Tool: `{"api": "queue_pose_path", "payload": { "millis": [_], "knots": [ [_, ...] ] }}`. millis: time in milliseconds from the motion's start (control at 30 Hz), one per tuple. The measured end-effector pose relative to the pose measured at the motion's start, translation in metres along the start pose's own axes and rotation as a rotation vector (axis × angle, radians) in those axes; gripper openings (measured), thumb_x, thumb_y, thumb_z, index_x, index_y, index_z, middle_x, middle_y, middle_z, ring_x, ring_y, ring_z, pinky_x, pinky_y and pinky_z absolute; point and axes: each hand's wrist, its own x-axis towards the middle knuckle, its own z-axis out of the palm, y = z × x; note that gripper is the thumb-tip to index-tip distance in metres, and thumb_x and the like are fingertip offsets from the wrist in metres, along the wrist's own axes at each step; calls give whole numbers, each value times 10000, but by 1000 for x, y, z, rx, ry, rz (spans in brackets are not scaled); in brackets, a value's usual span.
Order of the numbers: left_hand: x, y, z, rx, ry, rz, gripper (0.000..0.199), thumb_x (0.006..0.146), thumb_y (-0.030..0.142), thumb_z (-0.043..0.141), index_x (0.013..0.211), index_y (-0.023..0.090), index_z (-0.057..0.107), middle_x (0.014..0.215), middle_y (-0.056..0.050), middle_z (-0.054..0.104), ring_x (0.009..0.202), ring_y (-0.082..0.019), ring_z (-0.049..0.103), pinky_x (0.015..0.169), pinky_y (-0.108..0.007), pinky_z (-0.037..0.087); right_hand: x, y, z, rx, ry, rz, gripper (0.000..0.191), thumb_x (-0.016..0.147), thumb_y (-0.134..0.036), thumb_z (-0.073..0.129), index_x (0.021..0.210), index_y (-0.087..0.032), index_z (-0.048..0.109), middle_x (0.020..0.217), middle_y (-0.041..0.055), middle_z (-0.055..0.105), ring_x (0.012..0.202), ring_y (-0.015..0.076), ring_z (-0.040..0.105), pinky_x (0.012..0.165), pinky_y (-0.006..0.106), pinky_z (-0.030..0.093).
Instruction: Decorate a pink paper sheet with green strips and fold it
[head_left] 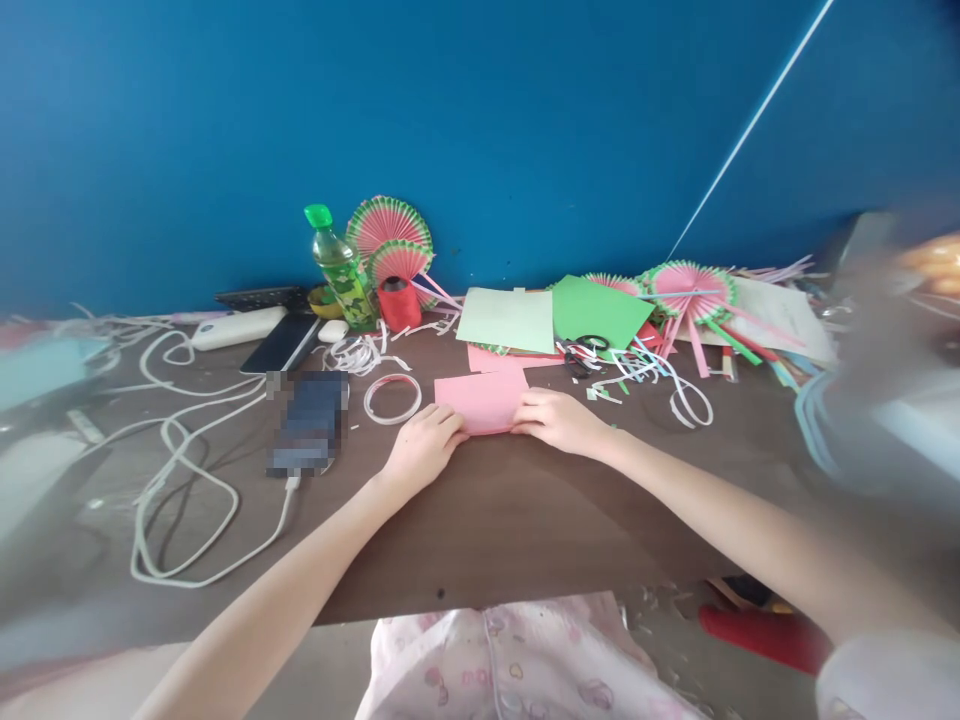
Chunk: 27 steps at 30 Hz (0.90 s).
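A piece of pink paper lies on the brown table between my two hands. My left hand is closed on its near left corner, fingers pressed together. At the near right edge my right hand pinches the same paper. Just left of the paper rests a roll of tape. Behind it are a pale green sheet and a green sheet, with black-handled scissors by the green one. My fingertips partly hide the paper's near corners.
White cables loop across the left side around a phone. A bottle, a red roll and pleated paper fans stand by the blue wall. More fans and paper strips lie at right.
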Motion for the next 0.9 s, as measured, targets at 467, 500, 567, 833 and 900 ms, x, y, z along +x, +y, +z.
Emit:
{"api": "queue_pose_path", "payload": {
  "millis": [467, 500, 567, 833, 900],
  "knots": [
    [39, -29, -19, -498, -388, -233, 109, 692, 276, 515, 676, 175, 554, 685, 4, 596, 642, -150, 539, 583, -245, 369, 18, 12, -10, 486, -78, 393, 131, 691, -282, 620, 683, -154, 594, 748, 13, 602, 670, 128, 526, 638, 249, 387],
    [41, -31, -20, -513, -409, -232, 115, 688, 280, 513, 683, 173, 557, 667, 5, 594, 627, -148, 534, 570, -244, 362, 19, 13, -11, 482, -96, 404, 125, 688, -277, 617, 690, -153, 601, 745, 16, 609, 670, 130, 530, 641, 249, 387],
    [44, -32, -21, -525, -448, -231, 121, 675, 278, 518, 690, 169, 567, 647, 5, 592, 609, -146, 529, 555, -241, 350, 23, 14, -15, 472, -146, 422, 111, 681, -261, 614, 702, -152, 614, 726, 18, 623, 660, 133, 538, 636, 248, 389],
    [51, -36, -19, -485, -502, -208, 135, 659, 284, 526, 698, 167, 581, 637, -3, 593, 596, -145, 522, 531, -239, 323, 33, 18, -19, 419, -252, 412, 93, 664, -243, 617, 697, -156, 624, 695, 15, 633, 636, 130, 548, 590, 235, 384],
    [52, -36, -19, -478, -515, -208, 121, 648, 272, 530, 686, 166, 576, 626, -1, 587, 590, -142, 518, 528, -237, 322, 33, 18, -18, 432, -257, 414, 104, 661, -253, 626, 698, -156, 625, 685, 12, 629, 627, 128, 546, 581, 233, 383]
  ]
}}
